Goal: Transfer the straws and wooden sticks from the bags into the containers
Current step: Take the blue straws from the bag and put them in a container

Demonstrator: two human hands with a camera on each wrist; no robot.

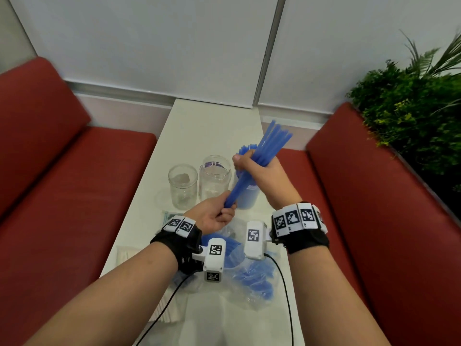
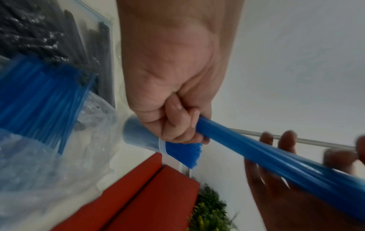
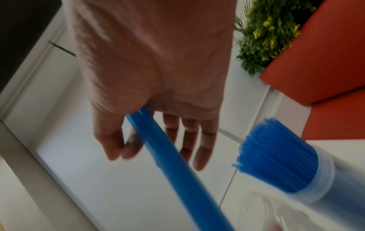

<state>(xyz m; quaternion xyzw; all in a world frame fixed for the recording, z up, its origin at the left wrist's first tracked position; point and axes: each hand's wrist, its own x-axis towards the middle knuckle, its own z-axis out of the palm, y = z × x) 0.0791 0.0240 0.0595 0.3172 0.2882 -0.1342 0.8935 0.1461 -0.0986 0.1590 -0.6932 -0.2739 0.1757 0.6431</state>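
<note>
The left hand [image 1: 216, 216] is clenched round the lower end of a bundle of blue straws [image 1: 252, 168], fingers and thumb wrapped tight about it, as the left wrist view shows plainly. The right hand [image 1: 259, 168] takes the same bundle higher up: in the head view the thumb and fingers curl round its middle, while the right wrist view shows the straws passing between thumb and palm with the other fingers fairly straight and blurred. The bundle slants up and away from the left hand, its top ends fanning out past the right hand.

Just behind and below the right hand stands a clear jar [image 1: 245, 196] already packed with upright blue straws. To the left of it, just beyond the left hand, stand two more clear jars, a taller one [image 1: 215, 178] and a shorter one [image 1: 182, 187], side by side.

Under the wrists lies a crumpled clear plastic bag [image 1: 252, 285] with more blue straws in it. The left wrist view shows another bag [image 2: 59, 39] of dark straws beside it. Near the left forearm lies a pack of pale sticks [image 1: 124, 255], partly hidden.

All this rests on a white table [image 1: 212, 126] flanked by red benches [image 1: 62, 186], with green plants [image 1: 411, 103] beyond the right one.
</note>
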